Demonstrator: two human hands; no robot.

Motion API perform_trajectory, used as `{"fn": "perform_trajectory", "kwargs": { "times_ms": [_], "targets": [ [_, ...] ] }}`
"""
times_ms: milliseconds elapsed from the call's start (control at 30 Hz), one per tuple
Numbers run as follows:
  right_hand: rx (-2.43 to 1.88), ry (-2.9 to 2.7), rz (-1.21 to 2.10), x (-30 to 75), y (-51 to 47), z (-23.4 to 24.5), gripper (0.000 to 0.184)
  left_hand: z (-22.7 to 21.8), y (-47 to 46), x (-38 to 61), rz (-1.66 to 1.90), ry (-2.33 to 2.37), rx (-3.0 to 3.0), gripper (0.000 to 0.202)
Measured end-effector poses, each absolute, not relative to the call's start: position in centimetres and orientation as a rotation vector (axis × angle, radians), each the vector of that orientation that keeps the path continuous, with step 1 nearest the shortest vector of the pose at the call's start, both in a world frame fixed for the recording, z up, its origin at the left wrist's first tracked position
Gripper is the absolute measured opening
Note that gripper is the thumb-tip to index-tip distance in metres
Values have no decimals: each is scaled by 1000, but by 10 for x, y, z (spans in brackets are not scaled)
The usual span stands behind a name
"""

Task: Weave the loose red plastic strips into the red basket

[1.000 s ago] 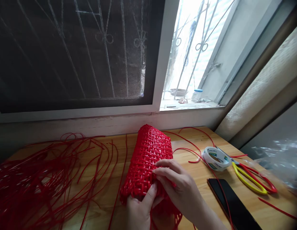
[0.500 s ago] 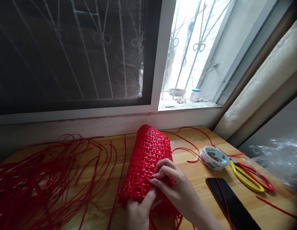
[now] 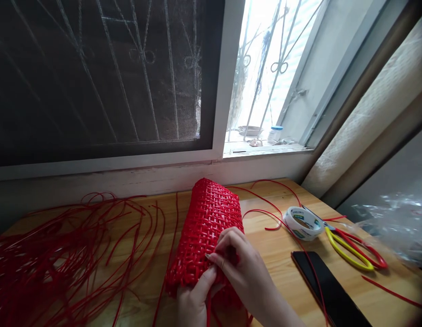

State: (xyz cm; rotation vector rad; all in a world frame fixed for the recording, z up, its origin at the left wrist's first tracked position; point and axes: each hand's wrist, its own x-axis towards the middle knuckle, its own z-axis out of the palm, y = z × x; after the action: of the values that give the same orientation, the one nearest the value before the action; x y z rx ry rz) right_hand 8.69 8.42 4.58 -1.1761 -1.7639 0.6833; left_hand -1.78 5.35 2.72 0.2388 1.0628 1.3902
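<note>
A red woven basket piece (image 3: 206, 222) lies on the wooden table (image 3: 282, 254), its long side pointing toward the window. My left hand (image 3: 192, 302) grips its near end from below, thumb pressed on the weave. My right hand (image 3: 240, 268) rests on top of the near end with fingers curled, pinching at a strand in the weave. Loose red strands hang from the near edge between my hands.
A large tangle of red plastic cords (image 3: 61, 259) covers the left of the table. To the right lie a tape roll (image 3: 302, 222), yellow and red scissors (image 3: 354, 252) and a black phone (image 3: 330, 288). Clear plastic wrap (image 3: 391, 222) sits at far right. The window wall is behind.
My right fingers have curled tighter and shifted slightly left on the weave. The basket piece and my left hand have edged a little to the left.
</note>
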Motion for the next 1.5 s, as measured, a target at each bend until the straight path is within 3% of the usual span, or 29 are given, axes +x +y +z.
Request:
{"fn": "perform_trajectory", "kwargs": {
  "times_ms": [267, 400, 533, 933, 1067, 1333, 1500],
  "targets": [
    [-1391, -1654, 745, 94, 92, 50, 26, 27, 57, -13, 1374, 1064, 150, 23],
    [-1308, -1715, 814, 102, 96, 55, 8, 18, 56, -11, 1398, 1090, 194, 24],
    [-1262, -1661, 833, 104, 99, 53, 7, 16, 51, -7, 1438, 1068, 297, 29],
    [-1282, -1534, 514, 98, 101, 41, 13, 25, 47, 1, 1474, 1011, 304, 33],
    [-1217, -1612, 429, 106, 104, 44, 6, 29, 48, 1, 1466, 1025, 302, 35],
    [-1038, -2086, -51, 118, 104, 54, 29, 19, 50, -3, 1480, 996, 274, 39],
    [-1018, -2039, -188, 115, 103, 50, 27, 14, 51, -1, 1441, 979, 304, 39]
  ]
}}
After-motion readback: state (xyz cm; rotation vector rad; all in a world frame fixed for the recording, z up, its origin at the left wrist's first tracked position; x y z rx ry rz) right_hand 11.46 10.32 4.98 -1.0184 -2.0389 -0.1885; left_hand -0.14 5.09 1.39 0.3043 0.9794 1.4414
